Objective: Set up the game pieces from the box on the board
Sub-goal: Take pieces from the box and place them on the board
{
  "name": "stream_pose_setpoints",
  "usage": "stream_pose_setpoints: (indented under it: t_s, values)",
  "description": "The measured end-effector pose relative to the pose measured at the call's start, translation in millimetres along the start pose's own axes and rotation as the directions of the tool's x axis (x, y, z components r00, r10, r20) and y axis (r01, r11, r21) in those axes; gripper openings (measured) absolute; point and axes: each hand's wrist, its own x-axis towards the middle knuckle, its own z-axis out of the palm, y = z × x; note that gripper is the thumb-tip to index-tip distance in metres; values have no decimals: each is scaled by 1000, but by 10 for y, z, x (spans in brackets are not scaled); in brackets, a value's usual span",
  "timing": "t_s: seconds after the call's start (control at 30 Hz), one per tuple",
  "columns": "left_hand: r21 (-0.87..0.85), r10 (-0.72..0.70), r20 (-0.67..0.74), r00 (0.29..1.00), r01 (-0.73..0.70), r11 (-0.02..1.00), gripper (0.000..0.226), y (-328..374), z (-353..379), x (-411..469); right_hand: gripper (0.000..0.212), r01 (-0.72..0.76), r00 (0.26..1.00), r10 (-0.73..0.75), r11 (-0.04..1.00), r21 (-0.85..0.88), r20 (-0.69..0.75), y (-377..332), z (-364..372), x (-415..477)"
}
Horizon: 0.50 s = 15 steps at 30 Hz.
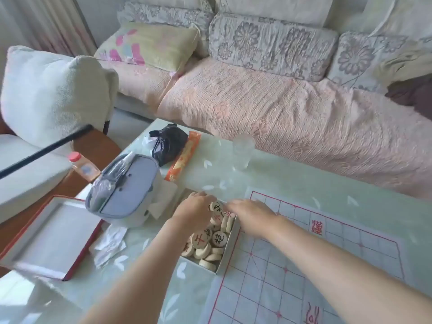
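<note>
While the left hand and right hand dig into the box at the board's left edge, piled pieces could tumble out. I cannot tell what either hand holds.

Your left hand and right hand meet at the far end of the box of pieces, beside the board.

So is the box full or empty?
Full: round pieces crowd the box, some heaped above its rim.
</note>
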Motion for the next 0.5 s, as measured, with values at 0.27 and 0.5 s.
stream_pose_setpoints:
  t_s: [0.27,0.5]
  values:
    - [274,46,-124,991,-10,962,40,-200,503,181,62,89,996,-89,996,3,-20,199,487,245]
    - [281,83,-201,976,-24,959,32,-221,662,186,41,121,986,-132,987,-101,-103,297,676,267]
